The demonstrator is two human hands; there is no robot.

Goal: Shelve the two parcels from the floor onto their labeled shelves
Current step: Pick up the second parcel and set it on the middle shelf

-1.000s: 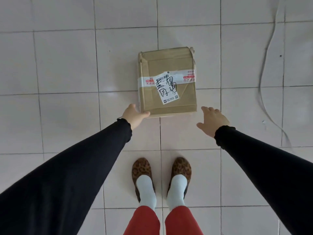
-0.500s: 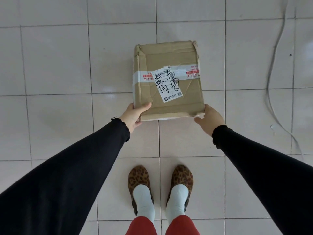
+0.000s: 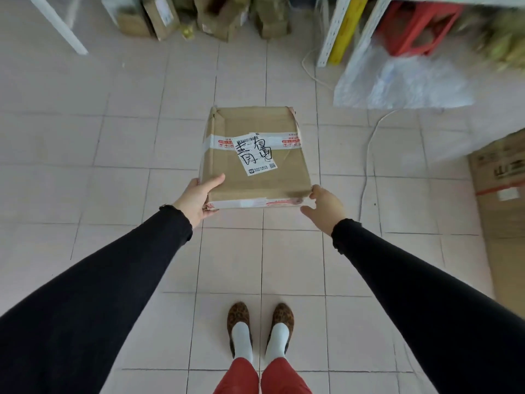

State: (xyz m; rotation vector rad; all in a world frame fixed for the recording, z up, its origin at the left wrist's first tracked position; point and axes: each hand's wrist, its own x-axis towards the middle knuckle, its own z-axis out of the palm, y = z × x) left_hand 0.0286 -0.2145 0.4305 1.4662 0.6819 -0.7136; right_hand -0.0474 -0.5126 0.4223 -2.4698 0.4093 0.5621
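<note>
Lifting: cardboard parcel (image 3: pixel 255 157), on the tiles a second ago, now raised at centre, near shelving at 1 o'clock.
Grip: left hand (image 3: pixel 199 196) and right hand (image 3: pixel 324 204) clamp its near corners.
Meaning: first parcel likely heading shelfward.
Surface: creased cardboard, glossy tape, handwritten paper label (image 3: pixel 254 155).

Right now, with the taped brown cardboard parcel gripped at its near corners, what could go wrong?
1. Both the left hand and right hand hold only the near edge of the taped brown cardboard parcel; its far end is unsupported and may tip or slip.
2. A thin white cable trails across the tiled floor to the right, a possible trip hazard.
3. The large cardboard box at right narrows the path.
</note>
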